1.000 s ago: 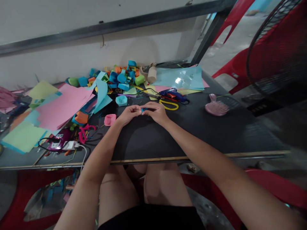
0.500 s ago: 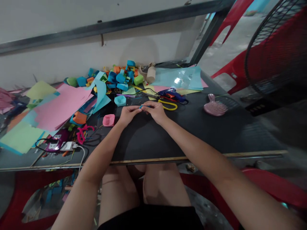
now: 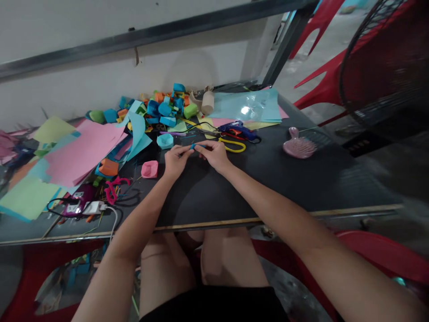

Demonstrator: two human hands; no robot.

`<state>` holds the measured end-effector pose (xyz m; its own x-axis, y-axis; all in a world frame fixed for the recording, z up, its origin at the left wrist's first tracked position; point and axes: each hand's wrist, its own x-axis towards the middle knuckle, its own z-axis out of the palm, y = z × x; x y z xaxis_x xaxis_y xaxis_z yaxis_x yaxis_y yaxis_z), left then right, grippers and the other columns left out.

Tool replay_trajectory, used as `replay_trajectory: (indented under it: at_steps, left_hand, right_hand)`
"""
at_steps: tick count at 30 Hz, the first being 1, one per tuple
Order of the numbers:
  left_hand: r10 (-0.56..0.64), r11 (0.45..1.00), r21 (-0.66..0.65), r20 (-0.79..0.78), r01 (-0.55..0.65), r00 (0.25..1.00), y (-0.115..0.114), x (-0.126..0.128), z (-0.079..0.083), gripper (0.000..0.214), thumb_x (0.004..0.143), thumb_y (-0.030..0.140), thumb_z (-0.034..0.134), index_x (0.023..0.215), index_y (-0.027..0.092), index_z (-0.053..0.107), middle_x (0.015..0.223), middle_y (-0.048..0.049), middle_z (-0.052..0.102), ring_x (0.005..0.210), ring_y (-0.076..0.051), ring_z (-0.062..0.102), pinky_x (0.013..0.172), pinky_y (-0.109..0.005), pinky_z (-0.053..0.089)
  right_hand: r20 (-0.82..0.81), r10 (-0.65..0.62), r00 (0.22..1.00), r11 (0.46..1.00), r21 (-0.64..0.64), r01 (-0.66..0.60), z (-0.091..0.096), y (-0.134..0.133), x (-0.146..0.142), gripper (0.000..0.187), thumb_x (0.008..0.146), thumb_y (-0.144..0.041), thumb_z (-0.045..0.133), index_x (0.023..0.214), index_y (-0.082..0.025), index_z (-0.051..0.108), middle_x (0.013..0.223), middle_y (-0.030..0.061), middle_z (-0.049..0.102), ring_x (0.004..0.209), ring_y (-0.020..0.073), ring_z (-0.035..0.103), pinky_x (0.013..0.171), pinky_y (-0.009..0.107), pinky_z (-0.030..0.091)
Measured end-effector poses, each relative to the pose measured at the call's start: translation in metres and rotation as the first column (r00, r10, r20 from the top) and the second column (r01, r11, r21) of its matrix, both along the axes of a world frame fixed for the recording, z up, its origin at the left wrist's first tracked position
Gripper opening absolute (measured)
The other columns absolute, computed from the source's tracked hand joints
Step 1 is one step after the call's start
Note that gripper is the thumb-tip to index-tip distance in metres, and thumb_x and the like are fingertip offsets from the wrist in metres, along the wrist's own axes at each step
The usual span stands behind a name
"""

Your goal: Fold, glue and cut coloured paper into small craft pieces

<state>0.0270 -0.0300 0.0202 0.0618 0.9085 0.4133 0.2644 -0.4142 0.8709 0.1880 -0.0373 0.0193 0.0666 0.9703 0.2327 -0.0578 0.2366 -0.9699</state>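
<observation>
Blue paper strip (image 3: 194, 146) pinched between two hands above the black table (image 3: 234, 192).

Both forearms reach forward over the table edge; the left hand (image 3: 174, 159) and right hand (image 3: 214, 154) meet at the fingertips, each grasping one end of the strip. Just beside the left hand lie a pink paper cup (image 3: 149, 169) and a light blue one (image 3: 165, 141). Behind the right hand are yellow-handled scissors (image 3: 233, 145) and a blue glue gun (image 3: 238, 130); farther back, a pile of folded paper pieces (image 3: 164, 109).

A dark table (image 3: 301, 179) is strewn with coloured paper sheets (image 3: 80, 150), folded paper boxes (image 3: 166, 109), a blue glue gun (image 3: 238, 131), yellow-handled scissors (image 3: 233, 145), a pink hairbrush (image 3: 299, 146) and a charger (image 3: 94, 207).
</observation>
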Motion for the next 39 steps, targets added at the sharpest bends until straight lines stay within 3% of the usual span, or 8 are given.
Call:
replay_trajectory:
  at_steps: [5,12,16,26,30,34,37,39]
  left_hand:
    - [0.031,0.999,-0.006,-0.016,-0.031,0.999,-0.003,-0.003,0.008,0.019,0.07,0.034,0.082,0.086,0.024,0.081,0.079,-0.0022,0.072,0.071,-0.014,0.06,0.067,-0.027,0.046]
    - [-0.352,0.916,-0.123,0.211,0.382,0.912,0.007,-0.007,0.007,0.039,0.061,0.042,0.088,0.094,0.023,0.08,0.112,-0.0092,0.075,0.114,-0.026,0.064,0.098,-0.04,0.048]
    - [-0.373,0.903,-0.115,0.27,0.415,0.888,0.004,-0.003,0.005,0.039,0.06,0.043,0.089,0.094,0.026,0.08,0.115,-0.0086,0.075,0.121,-0.027,0.061,0.103,-0.042,0.046]
    - [-0.248,0.934,-0.167,0.333,0.315,0.91,0.0,0.001,0.002,0.038,0.064,0.045,0.087,0.093,0.021,0.08,0.104,-0.007,0.075,0.101,-0.021,0.068,0.094,-0.037,0.052]
    - [-0.22,0.928,-0.206,0.371,0.311,0.902,0.001,0.003,0.003,0.042,0.064,0.051,0.086,0.093,0.02,0.079,0.097,-0.0059,0.076,0.089,-0.019,0.068,0.09,-0.036,0.053]
    - [-0.204,0.931,-0.2,0.412,0.306,0.888,0.003,0.003,0.004,0.046,0.065,0.056,0.084,0.092,0.019,0.079,0.095,-0.0062,0.076,0.094,-0.019,0.067,0.088,-0.032,0.051]
    - [-0.193,0.925,-0.222,0.424,0.308,0.885,0.004,0.002,0.004,0.046,0.064,0.056,0.083,0.092,0.019,0.079,0.094,-0.0056,0.076,0.09,-0.017,0.066,0.082,-0.028,0.05]
    - [-0.171,0.92,-0.25,0.433,0.3,0.885,0.006,0.002,0.002,0.044,0.065,0.053,0.084,0.091,0.019,0.078,0.091,-0.0043,0.075,0.082,-0.014,0.064,0.077,-0.027,0.049]
  right_hand:
    - [-0.13,0.176,0.976,0.97,-0.144,-0.194,0.003,0.003,0.004,0.046,0.058,-0.059,0.082,0.073,-0.017,0.069,0.047,-0.0046,0.054,0.042,0.008,0.045,0.043,0.023,0.034]
    - [-0.273,0.424,0.863,0.847,-0.219,-0.485,0.012,-0.002,0.01,0.046,0.054,-0.054,0.088,0.065,-0.016,0.064,0.056,-0.0025,0.057,0.052,0.0086,0.051,0.052,0.024,0.041]
    - [-0.352,0.428,0.833,0.828,-0.218,-0.517,0.013,-0.003,0.01,0.048,0.052,-0.055,0.089,0.065,-0.016,0.064,0.056,-0.0023,0.058,0.052,0.0081,0.051,0.053,0.023,0.041]
    - [-0.299,0.366,0.881,0.846,-0.287,-0.449,0.013,-0.003,0.004,0.054,0.048,-0.059,0.09,0.068,-0.017,0.064,0.057,-0.0039,0.055,0.05,0.0076,0.05,0.045,0.021,0.037]
    - [-0.226,0.318,0.921,0.897,-0.242,-0.369,0.008,-0.001,0.001,0.059,0.054,-0.071,0.081,0.069,-0.017,0.064,0.06,-0.0023,0.058,0.047,0.0077,0.049,0.044,0.022,0.036]
    - [-0.013,0.223,0.975,0.971,-0.089,-0.223,0.001,0.0,0.001,0.056,0.06,-0.069,0.078,0.079,-0.018,0.066,0.06,-0.0027,0.057,0.05,0.0092,0.048,0.046,0.023,0.038]
    - [0.157,0.031,0.987,0.99,0.132,-0.053,0.001,-0.004,0.003,0.052,0.065,-0.057,0.082,0.099,-0.021,0.067,0.094,0.0041,0.067,0.064,0.0114,0.055,0.055,0.026,0.046]
    - [0.282,-0.066,0.957,0.952,0.306,-0.025,0.003,-0.008,0.005,0.049,0.07,-0.049,0.081,0.11,-0.024,0.066,0.114,0.0077,0.064,0.079,0.0162,0.061,0.067,0.031,0.053]
